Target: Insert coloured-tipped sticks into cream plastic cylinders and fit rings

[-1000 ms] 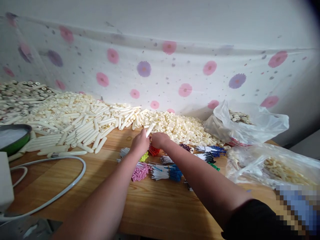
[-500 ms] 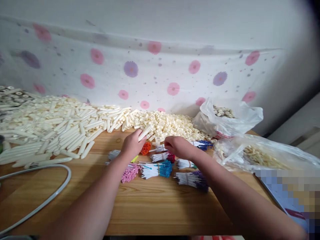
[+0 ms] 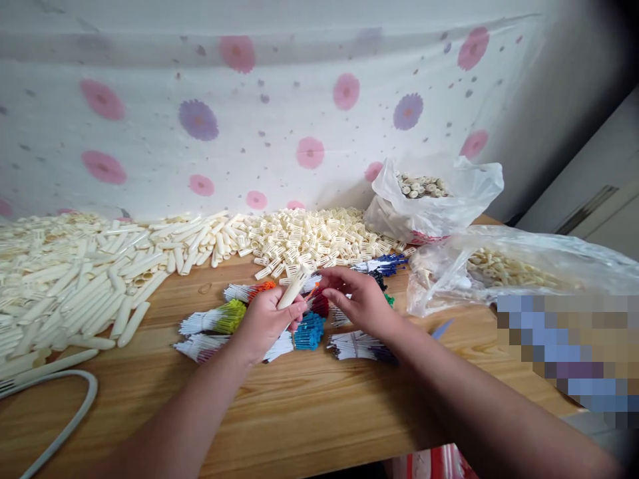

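My left hand (image 3: 272,319) is closed around a cream pen barrel (image 3: 294,287), its slotted end pointing up and away. Close beside that end, my right hand (image 3: 362,299) has curled fingers and thumb at a thin orange-tipped pen refill (image 3: 314,289); most of the refill is hidden. Around and under the hands lie banded bundles of white refills with coloured tips: an orange bundle (image 3: 249,291), a yellow-green bundle (image 3: 214,318), a blue bundle (image 3: 299,334) and a purple-tipped bundle (image 3: 354,346). A dark red bundle (image 3: 319,305) is partly covered between the hands.
Cream pen barrels (image 3: 110,286) are heaped at the left, and short slotted cream parts (image 3: 314,236) along the back. Plastic bags of parts (image 3: 429,206) stand at the right. A white curved tube (image 3: 74,412) lies front left on the wooden table (image 3: 279,419).
The view has shifted right and down. My right hand has come away from the bundles towards the barrel in my left hand, and an orange tip now shows at its fingers.
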A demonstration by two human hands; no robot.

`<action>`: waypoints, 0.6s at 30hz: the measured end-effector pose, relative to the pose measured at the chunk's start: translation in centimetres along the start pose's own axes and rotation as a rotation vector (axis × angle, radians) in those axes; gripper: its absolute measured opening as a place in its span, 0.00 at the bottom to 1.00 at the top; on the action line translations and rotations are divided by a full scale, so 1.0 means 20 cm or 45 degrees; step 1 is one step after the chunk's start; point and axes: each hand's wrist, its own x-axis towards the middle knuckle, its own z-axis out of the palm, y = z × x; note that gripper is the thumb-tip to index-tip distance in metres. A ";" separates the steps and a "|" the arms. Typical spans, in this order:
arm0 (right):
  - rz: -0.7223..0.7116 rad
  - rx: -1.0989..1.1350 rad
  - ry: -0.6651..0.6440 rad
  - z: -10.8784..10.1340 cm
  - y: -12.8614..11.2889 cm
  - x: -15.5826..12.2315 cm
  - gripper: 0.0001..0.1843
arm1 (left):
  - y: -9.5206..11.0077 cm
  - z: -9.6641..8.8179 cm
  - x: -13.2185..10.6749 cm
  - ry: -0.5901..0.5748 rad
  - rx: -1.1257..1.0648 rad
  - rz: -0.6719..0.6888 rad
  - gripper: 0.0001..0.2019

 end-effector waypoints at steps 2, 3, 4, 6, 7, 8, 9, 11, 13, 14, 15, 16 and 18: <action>-0.017 0.032 -0.012 0.00 0.00 -0.01 0.13 | 0.00 0.00 0.00 0.024 -0.044 0.003 0.13; -0.039 0.041 -0.039 0.01 0.00 -0.01 0.12 | 0.00 0.00 0.00 0.033 -0.066 0.000 0.14; -0.055 0.060 -0.072 0.01 -0.01 -0.01 0.12 | 0.00 0.00 0.00 0.043 -0.088 -0.005 0.14; -0.037 0.155 -0.110 0.02 -0.01 -0.01 0.11 | -0.01 0.00 0.00 0.055 -0.132 -0.015 0.15; 0.000 0.230 -0.099 0.03 -0.02 -0.01 0.11 | -0.01 0.01 0.00 0.052 -0.154 -0.014 0.15; 0.053 0.308 -0.076 0.04 -0.01 -0.01 0.11 | -0.01 0.01 0.00 0.042 -0.176 -0.010 0.14; 0.115 0.381 -0.051 0.04 -0.01 -0.01 0.12 | -0.01 0.01 0.00 0.028 -0.194 -0.002 0.14; 0.226 0.496 -0.015 0.06 0.00 -0.01 0.11 | -0.02 0.02 0.00 0.003 -0.210 0.022 0.13; 0.291 0.557 -0.015 0.08 -0.01 -0.01 0.08 | -0.02 0.03 0.00 -0.003 -0.199 0.052 0.13; 0.296 0.576 -0.025 0.09 -0.02 -0.01 0.07 | -0.02 0.03 0.00 -0.007 -0.179 0.065 0.13; 0.281 0.580 -0.039 0.09 -0.03 -0.01 0.06 | -0.03 0.03 -0.01 -0.014 -0.151 0.079 0.14; 0.245 0.552 -0.047 0.08 -0.05 -0.01 0.06 | -0.03 0.03 -0.01 -0.018 -0.116 0.097 0.14; 0.103 0.387 -0.017 0.04 -0.10 -0.02 0.06 | -0.04 0.01 -0.01 0.000 -0.009 0.179 0.15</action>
